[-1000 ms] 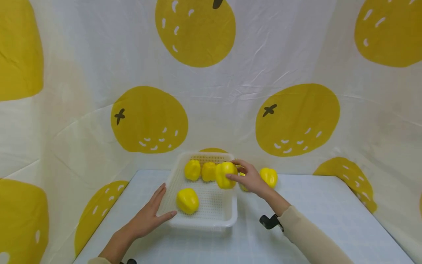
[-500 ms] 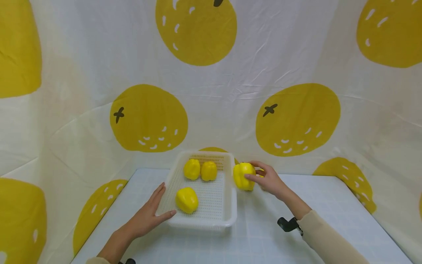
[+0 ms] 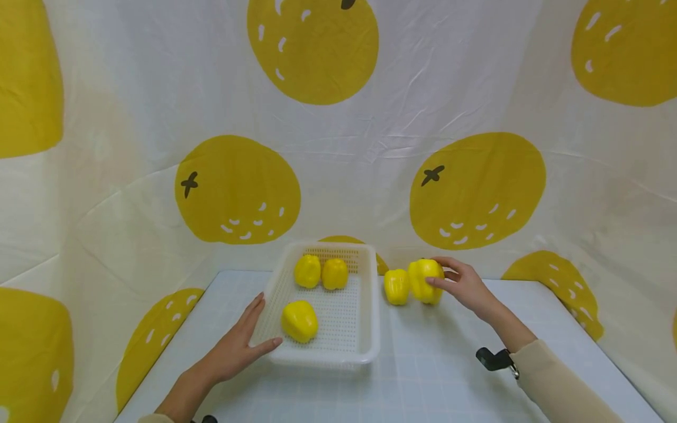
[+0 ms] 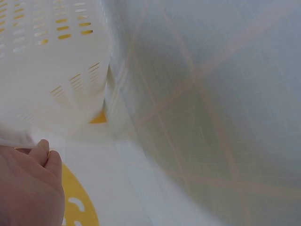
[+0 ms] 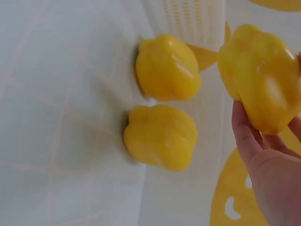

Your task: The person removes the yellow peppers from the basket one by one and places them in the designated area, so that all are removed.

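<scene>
With thumb and fingers, my right hand (image 3: 468, 289) grips a yellow bell pepper (image 3: 425, 278), raised above the table in the right wrist view. Two more bell peppers sit beneath and beside it: one nearer the basket (image 5: 168, 68), the other (image 5: 161, 136) mostly hidden behind the held one in the head view. My left hand (image 3: 233, 346) rests against the near left corner of a white perforated plastic basket (image 3: 370, 329), fingers extended along its side and thumb over the front rim. Inside lie three yellow bell peppers, two at the back (image 3: 308, 271) (image 3: 335, 274) and one nearer (image 3: 300, 321).
A pale blue checked cloth covers the table (image 3: 423, 382). Behind it hangs a white curtain (image 3: 354, 176) printed with large yellow fruit. A black wrist camera (image 3: 493, 359) sits below my right wrist.
The right hand has carried its bell pepper from above the basket's right side rightward, over the peppers on the table. The left hand stays at the basket corner.
</scene>
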`<state>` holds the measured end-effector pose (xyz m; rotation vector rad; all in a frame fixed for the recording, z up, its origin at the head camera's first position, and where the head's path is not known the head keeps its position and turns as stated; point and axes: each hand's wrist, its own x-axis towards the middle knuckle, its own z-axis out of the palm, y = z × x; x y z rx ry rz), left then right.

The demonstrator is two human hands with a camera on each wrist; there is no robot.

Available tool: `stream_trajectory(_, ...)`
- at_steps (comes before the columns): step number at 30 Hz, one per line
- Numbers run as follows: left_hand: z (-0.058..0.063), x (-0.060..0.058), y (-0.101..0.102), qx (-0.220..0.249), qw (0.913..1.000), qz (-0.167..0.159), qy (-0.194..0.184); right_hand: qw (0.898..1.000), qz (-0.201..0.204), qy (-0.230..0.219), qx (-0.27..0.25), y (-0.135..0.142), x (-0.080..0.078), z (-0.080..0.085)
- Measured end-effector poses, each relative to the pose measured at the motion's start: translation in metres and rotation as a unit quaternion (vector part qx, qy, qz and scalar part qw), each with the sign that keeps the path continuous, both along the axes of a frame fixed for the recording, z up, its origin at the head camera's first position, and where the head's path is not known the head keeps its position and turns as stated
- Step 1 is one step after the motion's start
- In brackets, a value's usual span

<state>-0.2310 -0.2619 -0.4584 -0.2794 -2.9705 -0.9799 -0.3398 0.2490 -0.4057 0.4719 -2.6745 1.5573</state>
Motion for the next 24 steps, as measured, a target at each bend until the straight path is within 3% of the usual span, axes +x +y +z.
stream_trajectory(14, 0.002, 0.001, 0.0, -0.006, 1.0, 0.001, -0.003, 0.999, -0.043, -0.004, -0.013, 0.058, -0.014, -0.015)
stream_trajectory(24, 0.002, 0.0, 0.001, -0.005, 1.0, 0.002, -0.005, 0.996, -0.084, -0.03, -0.027, 0.08, -0.026, -0.034)
